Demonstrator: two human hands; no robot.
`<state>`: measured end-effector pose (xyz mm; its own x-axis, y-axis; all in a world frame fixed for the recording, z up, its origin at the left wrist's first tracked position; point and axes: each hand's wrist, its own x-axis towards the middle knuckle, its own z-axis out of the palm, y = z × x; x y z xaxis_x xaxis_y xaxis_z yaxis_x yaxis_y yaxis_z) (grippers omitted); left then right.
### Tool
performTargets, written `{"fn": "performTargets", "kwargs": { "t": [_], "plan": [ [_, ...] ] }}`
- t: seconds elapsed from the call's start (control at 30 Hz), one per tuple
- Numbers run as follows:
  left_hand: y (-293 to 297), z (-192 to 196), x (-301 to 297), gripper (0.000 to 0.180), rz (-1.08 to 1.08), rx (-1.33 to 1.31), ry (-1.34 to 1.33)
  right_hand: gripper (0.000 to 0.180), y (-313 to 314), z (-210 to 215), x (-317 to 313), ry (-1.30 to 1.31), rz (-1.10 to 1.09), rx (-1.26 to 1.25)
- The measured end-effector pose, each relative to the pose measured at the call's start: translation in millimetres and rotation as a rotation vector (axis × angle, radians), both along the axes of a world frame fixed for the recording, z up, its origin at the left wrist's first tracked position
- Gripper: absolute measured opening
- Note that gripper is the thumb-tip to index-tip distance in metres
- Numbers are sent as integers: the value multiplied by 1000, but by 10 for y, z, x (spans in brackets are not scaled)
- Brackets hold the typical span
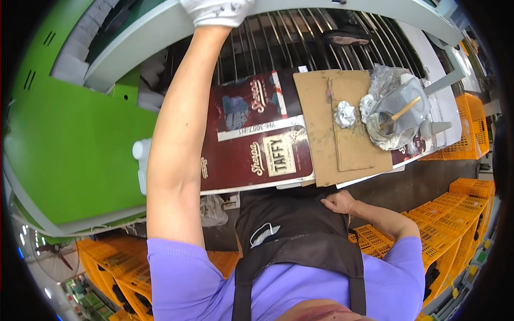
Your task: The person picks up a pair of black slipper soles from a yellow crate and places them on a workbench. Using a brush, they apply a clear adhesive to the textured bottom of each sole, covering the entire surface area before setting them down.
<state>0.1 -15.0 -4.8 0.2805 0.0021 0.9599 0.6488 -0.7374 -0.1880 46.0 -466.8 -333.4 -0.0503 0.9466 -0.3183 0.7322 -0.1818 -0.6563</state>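
My left hand (217, 12), in a white glove with dark marks, reaches to the pale metal beam (300, 5) at the far edge. Its fingers are cut off by the top of the picture, so their grip is hidden. My bare right hand (338, 202) rests at my waist against the black apron (300, 214), fingers curled in; whatever they hold, if anything, is hidden. Between my arms lie a dark red printed board (235, 155) and a stained brown cardboard sheet (321, 139). Crumpled foil (345, 114) sits on the cardboard.
Right of the foil stand a foil-wrapped pot with a wooden-handled brush (406, 108) and a grey nozzle-topped bottle (435, 128). Metal rollers (267, 43) run beyond the board, with a dark shoe-like piece (348, 37) on them. A green machine panel (80, 160) fills the left. Orange crates (455, 208) stand at right.
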Motion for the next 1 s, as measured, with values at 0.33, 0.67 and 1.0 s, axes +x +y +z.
{"fn": "performTargets", "kwargs": {
  "t": [0.33, 0.67, 1.0],
  "plan": [
    [-84, 29, -33, 20, 74, -179, 97, 43, -66, -46, -84, -29, -58, 102],
    [-199, 145, -55, 16, 65, -162, 118, 44, -38, 17, -81, -50, -80, 107],
    [75, -18, -26, 18, 85, 12, 115, 45, -11, -6, -12, -18, -51, 6]
  ]
}}
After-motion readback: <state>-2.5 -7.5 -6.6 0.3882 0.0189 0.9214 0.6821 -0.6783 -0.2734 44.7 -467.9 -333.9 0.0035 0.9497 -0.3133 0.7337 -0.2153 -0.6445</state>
